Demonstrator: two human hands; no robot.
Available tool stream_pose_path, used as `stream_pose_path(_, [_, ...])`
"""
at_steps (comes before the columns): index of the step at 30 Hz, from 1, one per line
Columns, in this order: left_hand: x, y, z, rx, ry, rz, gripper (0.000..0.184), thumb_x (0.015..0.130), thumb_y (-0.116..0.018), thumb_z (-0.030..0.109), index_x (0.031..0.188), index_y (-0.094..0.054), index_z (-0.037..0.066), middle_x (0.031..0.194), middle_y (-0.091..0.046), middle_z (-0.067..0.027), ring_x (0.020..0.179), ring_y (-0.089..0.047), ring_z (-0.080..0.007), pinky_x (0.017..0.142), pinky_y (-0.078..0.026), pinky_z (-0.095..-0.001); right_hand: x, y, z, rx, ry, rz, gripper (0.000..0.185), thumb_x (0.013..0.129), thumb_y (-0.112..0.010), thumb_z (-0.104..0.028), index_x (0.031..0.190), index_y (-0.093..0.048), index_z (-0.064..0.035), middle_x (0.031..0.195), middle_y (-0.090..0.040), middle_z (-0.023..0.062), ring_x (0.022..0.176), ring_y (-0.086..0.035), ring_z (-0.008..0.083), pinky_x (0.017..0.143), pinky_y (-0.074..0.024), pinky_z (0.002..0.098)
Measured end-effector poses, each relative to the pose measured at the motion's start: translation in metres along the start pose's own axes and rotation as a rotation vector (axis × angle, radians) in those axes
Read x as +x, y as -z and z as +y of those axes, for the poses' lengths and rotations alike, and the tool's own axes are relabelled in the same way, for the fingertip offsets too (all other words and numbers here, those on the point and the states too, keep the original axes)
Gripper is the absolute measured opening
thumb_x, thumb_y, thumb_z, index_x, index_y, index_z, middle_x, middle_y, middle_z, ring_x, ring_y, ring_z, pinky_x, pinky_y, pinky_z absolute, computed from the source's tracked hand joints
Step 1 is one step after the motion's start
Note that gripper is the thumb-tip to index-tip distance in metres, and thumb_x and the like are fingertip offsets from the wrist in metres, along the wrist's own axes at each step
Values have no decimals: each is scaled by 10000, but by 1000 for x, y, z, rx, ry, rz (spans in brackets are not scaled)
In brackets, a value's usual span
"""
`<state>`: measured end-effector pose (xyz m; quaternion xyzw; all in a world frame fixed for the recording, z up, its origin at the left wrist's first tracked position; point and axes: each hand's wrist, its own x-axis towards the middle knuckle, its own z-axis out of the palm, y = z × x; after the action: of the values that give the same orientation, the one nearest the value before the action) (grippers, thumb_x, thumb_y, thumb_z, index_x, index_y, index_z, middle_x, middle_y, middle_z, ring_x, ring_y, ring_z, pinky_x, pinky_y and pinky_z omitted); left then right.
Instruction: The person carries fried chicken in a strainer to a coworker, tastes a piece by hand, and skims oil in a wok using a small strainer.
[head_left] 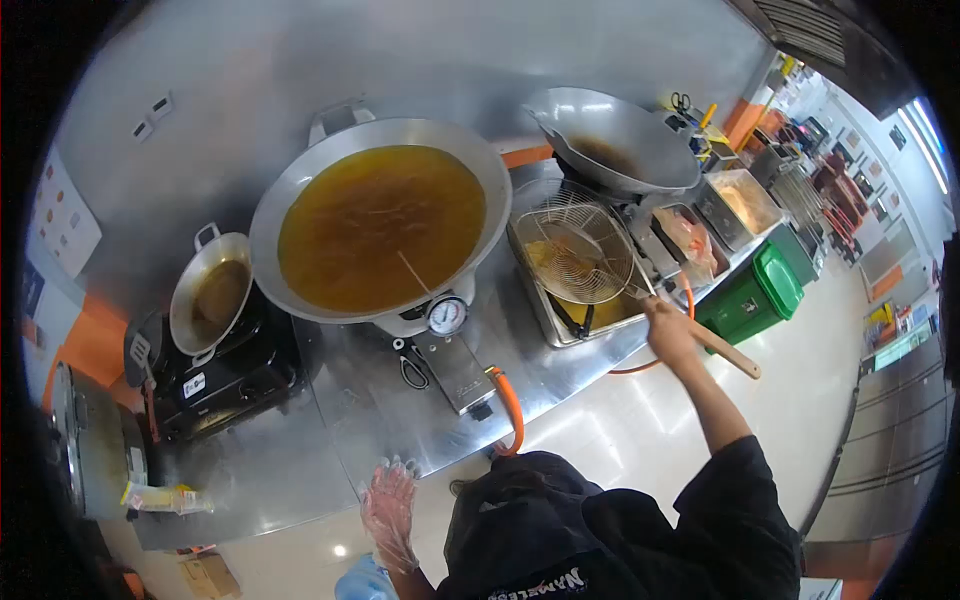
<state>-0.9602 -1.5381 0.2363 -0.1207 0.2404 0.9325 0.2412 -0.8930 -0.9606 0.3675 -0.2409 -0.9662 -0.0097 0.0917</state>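
Note:
My right hand is wrapped around the wooden handle of a wire skimmer. The skimmer's round mesh basket lies over a rectangular metal tray with yellowish oil in it; whether it rests on the tray I cannot tell. In a clear plastic glove, my left hand is at the counter's front edge, fingers extended and nothing in them. Ahead of me is a large wok of amber oil. A dial thermometer sits at its near rim, its probe reaching over the oil.
On the left, a small two-handled pan sits on a black portable stove. Scissors lie beside the burner's control box and orange hose. A second wok and a green bin are at right.

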Motion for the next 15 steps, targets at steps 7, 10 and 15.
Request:
stream_pose_path(7, [7,-33,3,53,15,21,577,966,-429,453,1390,-385,63,1268,-541,-198,1156,-535,-349,1006,-428,-478,2,5,-22,-55,62,112,424,806,-447,16,1216,-539,-40,974,-593,233,877,-613,410,755,-499,478])
stream_pose_path(10, [4,-25,1,53,17,26,590,965,-428,462,1402,-373,68,1275,-536,-191,1158,-531,-345,1011,-420,-472,0,13,-15,7,3,75,480,773,-462,44,1241,-537,-37,958,-625,227,834,-633,403,729,-512,465])
stream_pose_path(15, [0,-8,-2,-15,18,31,605,964,-422,465,1420,-349,74,1294,-521,-203,1167,-524,-360,1013,-415,-488,18,-4,21,107,-7,-80,316,768,-487,8,1059,-609,-13,858,-644,248,773,-635,413,707,-515,481])
